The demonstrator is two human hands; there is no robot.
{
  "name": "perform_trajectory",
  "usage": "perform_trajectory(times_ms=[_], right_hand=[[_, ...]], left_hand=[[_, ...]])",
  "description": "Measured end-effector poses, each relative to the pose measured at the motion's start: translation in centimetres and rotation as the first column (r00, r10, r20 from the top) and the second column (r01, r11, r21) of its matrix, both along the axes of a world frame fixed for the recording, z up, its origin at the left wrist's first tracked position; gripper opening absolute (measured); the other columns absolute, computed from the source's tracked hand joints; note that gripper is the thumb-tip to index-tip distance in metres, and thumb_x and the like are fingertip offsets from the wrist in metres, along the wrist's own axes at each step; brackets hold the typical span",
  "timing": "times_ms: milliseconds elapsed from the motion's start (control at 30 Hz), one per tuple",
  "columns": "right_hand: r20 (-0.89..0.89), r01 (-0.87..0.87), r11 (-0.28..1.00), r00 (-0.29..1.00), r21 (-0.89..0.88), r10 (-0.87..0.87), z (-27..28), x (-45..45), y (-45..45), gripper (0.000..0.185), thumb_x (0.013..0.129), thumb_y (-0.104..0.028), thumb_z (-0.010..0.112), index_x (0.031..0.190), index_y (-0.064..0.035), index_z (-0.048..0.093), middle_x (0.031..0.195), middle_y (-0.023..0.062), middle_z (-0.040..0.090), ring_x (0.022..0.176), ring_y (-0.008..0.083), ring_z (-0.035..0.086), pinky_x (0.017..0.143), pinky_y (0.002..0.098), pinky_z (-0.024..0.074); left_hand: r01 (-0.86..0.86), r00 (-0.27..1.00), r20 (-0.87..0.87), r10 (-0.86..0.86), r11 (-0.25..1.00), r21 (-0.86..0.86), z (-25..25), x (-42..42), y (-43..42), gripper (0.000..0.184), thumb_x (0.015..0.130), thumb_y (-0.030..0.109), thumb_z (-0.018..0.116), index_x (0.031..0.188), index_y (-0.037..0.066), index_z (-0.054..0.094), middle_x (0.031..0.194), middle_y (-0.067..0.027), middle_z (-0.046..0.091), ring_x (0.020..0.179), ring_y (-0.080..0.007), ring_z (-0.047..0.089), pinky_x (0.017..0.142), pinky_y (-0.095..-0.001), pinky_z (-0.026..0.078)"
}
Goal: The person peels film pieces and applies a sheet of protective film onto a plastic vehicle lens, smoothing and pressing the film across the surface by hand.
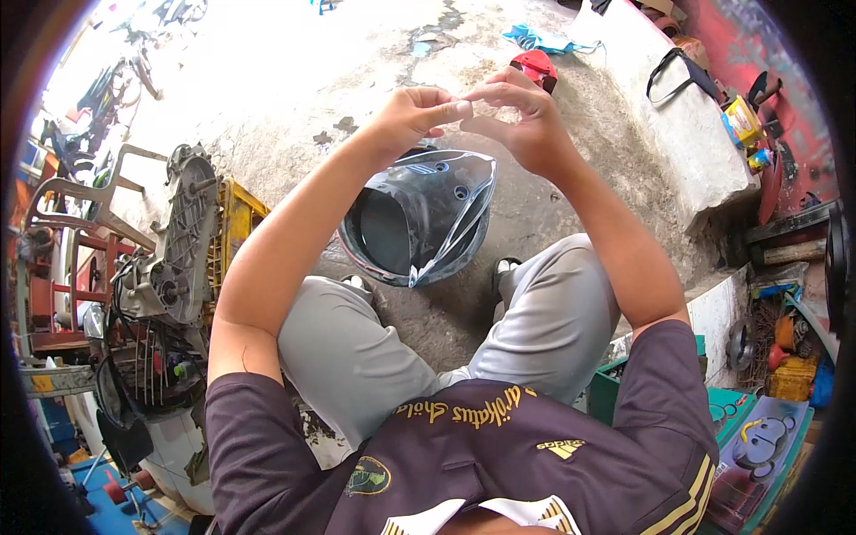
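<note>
My left hand (417, 120) and my right hand (522, 116) meet fingertip to fingertip in front of me. The left thumb and forefinger pinch together, and the right fingers curl in to the same spot. Whatever they hold there, if anything, is too small to make out. Below the hands, a round dark basin (357, 254) stands on the floor between my feet. A glossy dark plastic panel (437, 209) with pale edges and small round holes leans in it, looking like a motorcycle fairing piece. Liquid seems to lie in the basin.
A red object (535, 64) and a blue cloth (539, 39) lie on the concrete beyond my right hand. To the left are a metal engine casing (187, 236), a yellow crate (236, 223) and a chair frame (94, 192). A raised concrete ledge (664, 116) runs along the right.
</note>
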State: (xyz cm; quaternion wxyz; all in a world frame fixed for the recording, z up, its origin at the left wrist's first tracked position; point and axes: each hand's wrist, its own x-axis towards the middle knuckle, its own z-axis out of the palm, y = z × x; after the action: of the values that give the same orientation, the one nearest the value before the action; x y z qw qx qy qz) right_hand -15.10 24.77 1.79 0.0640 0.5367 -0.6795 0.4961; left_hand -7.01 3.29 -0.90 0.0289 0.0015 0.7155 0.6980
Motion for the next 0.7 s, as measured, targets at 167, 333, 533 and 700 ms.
perform_trajectory(times_ms=[167, 333, 533, 700], right_hand=[[0.026, 0.01, 0.998, 1.0, 0.067, -0.011, 0.7, 0.4, 0.4, 0.031, 0.08, -0.018, 0.09, 0.107, -0.0064, 0.078, 0.096, 0.0056, 0.067, 0.095, 0.0178, 0.065, 0.087, 0.0329, 0.0528], [0.049, 0.039, 0.995, 0.998, 0.095, -0.043, 0.2, 0.0, 0.5, 0.031, 0.081, -0.018, 0.09, 0.107, -0.0059, 0.078, 0.097, 0.0074, 0.071, 0.094, 0.0187, 0.069, 0.088, 0.034, 0.0539], [0.098, 0.043, 0.996, 0.994, 0.082, -0.051, -0.6, -0.6, 0.3, 0.03, 0.084, -0.013, 0.086, 0.112, -0.0055, 0.079, 0.101, 0.0098, 0.076, 0.094, 0.0184, 0.073, 0.084, 0.0327, 0.0562], [0.142, 0.042, 0.995, 0.988, 0.092, -0.055, -0.7, -0.3, 0.2, 0.028, 0.085, -0.011, 0.084, 0.113, -0.0049, 0.079, 0.098, 0.0094, 0.079, 0.089, 0.017, 0.074, 0.08, 0.0305, 0.0572]], left_hand=[[-0.036, 0.997, -0.07, 0.035, 0.999, -0.009, -0.4, -0.4, -0.1, 0.033, 0.089, 0.04, 0.084, 0.098, 0.009, 0.079, 0.089, 0.0031, 0.072, 0.078, -0.006, 0.056, 0.074, -0.0252, 0.046], [-0.057, 0.998, -0.044, 0.053, 0.995, -0.086, 0.3, -0.2, 0.3, 0.031, 0.091, 0.038, 0.082, 0.103, 0.009, 0.081, 0.092, 0.0021, 0.073, 0.079, -0.0067, 0.057, 0.075, -0.0259, 0.046], [-0.08, 0.996, -0.052, 0.078, 0.996, -0.038, 0.7, 0.1, 0.4, 0.035, 0.098, 0.039, 0.074, 0.115, 0.008, 0.078, 0.106, -0.0019, 0.076, 0.101, -0.0101, 0.066, 0.09, -0.0282, 0.049], [-0.116, 0.989, -0.101, 0.108, 0.991, -0.073, 0.1, 0.0, 0.4, 0.032, 0.092, 0.033, 0.08, 0.113, 0.007, 0.08, 0.092, 0.0007, 0.074, 0.083, -0.0069, 0.058, 0.076, -0.0251, 0.046]])
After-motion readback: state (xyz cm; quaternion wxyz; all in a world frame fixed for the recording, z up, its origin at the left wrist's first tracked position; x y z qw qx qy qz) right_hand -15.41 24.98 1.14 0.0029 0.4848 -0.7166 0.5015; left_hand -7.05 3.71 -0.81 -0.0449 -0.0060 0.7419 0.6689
